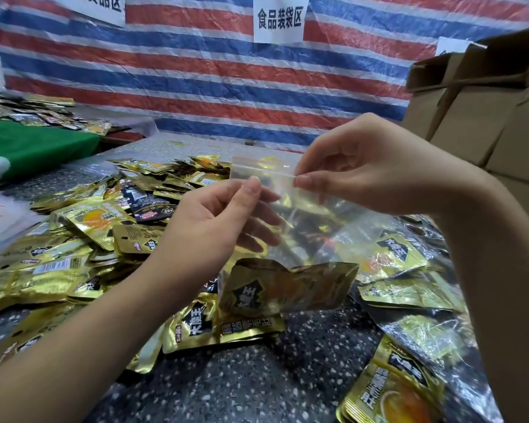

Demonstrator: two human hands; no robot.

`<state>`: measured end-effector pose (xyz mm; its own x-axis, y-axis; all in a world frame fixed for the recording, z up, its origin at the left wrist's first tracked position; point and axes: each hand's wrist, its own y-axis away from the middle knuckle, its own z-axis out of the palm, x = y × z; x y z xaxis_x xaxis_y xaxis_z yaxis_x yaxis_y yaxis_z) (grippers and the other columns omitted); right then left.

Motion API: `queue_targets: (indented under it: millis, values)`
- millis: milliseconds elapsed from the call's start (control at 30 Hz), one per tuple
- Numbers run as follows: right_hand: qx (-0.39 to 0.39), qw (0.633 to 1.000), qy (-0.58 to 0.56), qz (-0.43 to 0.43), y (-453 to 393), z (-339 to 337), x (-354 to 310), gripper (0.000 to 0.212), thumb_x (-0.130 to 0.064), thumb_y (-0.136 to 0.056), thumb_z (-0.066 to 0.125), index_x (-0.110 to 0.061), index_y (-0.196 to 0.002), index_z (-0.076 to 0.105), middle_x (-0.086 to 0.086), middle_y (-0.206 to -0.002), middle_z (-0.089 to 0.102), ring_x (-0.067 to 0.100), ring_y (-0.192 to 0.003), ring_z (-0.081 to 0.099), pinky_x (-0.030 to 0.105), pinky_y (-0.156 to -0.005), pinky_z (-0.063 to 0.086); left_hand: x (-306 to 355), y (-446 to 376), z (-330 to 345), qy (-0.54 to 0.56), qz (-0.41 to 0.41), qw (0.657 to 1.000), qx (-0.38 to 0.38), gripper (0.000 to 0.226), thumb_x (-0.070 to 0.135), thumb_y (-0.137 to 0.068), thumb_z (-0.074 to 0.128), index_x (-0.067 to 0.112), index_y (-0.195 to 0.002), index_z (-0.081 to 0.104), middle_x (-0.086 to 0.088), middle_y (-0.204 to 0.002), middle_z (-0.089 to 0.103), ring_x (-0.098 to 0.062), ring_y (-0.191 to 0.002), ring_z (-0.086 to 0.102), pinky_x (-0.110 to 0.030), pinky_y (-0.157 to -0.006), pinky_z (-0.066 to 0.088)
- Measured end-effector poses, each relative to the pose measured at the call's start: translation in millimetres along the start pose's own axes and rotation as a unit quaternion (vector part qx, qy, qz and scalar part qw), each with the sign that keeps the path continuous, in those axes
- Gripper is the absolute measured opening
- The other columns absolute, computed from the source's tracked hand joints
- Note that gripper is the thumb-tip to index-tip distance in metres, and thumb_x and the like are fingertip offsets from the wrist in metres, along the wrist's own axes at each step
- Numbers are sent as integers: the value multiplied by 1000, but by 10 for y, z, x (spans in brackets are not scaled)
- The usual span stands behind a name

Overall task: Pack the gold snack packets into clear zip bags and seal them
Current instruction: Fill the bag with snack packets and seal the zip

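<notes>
I hold a clear zip bag [300,215] up over the table. Low in the bag lies a gold snack packet [284,288] with a black label. My left hand [214,221] pinches the zip strip near its left end, its fingers showing through the plastic. My right hand [358,169] pinches the strip at its right end between thumb and forefinger. I cannot tell whether the zip is closed. Several loose gold packets [83,221] lie heaped beneath and around the bag.
The speckled dark table [251,380] shows bare at the front. Filled clear bags [409,288] lie at the right. Brown cardboard boxes [486,117] stand at the right edge. A green cloth [34,145] and more packets lie far left. A striped tarp hangs behind.
</notes>
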<state>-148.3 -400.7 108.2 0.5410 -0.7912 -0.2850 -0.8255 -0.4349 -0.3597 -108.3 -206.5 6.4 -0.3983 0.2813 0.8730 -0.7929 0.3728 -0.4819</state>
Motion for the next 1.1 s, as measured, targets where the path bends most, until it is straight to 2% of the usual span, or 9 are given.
queue_targets:
  millis: [200,333,433,500,600,733,833,967,1100]
  values:
    - [-61,998,2,30,-34,57,89,15,-34,-90,65,-24,-93,75,-10,-76,73,8,-71,70,21,-68,55,-71,-42,2,-22,-46,999,8,37,51,-82,53,19,-77,72,-6,-81,76,-21,-66,72,-25,-57,57]
    - [-126,990,40,57,-96,216,160,17,-36,-93,62,-26,-90,74,-14,-76,71,1,-68,65,15,-61,48,-193,-25,8,-53,-135,989,17,39,51,-83,57,19,-71,76,-19,-71,67,-19,-61,58,-26,-57,51]
    - [-157,983,24,90,-153,366,241,33,-39,-99,52,-21,-77,70,-14,-62,66,1,-53,59,15,-53,44,-298,-24,6,-51,-184,982,8,35,38,-95,57,19,-74,77,-31,-87,66,-28,-69,54,-41,-68,52]
    - [-138,983,13,123,-204,409,296,44,-43,-100,45,-19,-75,71,-10,-63,67,5,-57,62,24,-60,51,-345,-30,-9,-45,-188,981,11,35,32,-97,56,12,-77,76,-28,-83,66,-27,-61,60,-26,-56,53]
    - [-97,981,4,167,-380,424,348,44,-46,-101,44,-17,-83,72,-3,-80,73,16,-79,69,38,-80,56,-388,-42,-8,-32,-200,979,11,38,29,-98,56,-5,-91,71,-19,-81,73,-15,-55,70,-18,-46,51]
    - [-91,983,79,140,-847,548,334,27,-42,-101,51,-21,-94,68,-6,-88,70,9,-80,65,25,-66,47,-445,-43,0,-60,-193,979,30,35,32,-97,57,8,-78,75,2,-65,72,-3,-49,62,-12,-43,42]
    - [-128,969,191,95,-1219,750,346,17,-25,-97,58,-18,-110,66,-2,-102,67,15,-90,62,23,-67,46,-479,-30,5,-85,-193,977,29,36,36,-97,56,13,-77,75,-23,-89,70,-16,-68,57,-20,-51,42]
    - [-224,918,319,68,-1445,1056,505,65,4,-85,56,-23,-144,44,6,-135,53,27,-116,55,42,-91,52,-497,-20,-3,-85,-191,978,26,43,33,-100,53,-6,-86,67,-18,-70,51,-8,-33,35,-13,-35,26]
    - [-243,855,458,-15,-1477,1290,752,85,-12,-85,69,-27,-155,23,7,-150,39,27,-128,47,46,-104,43,-517,-26,6,-81,-200,976,30,45,33,-100,53,-9,-86,60,2,-45,40,-6,-27,29,-11,-33,22]
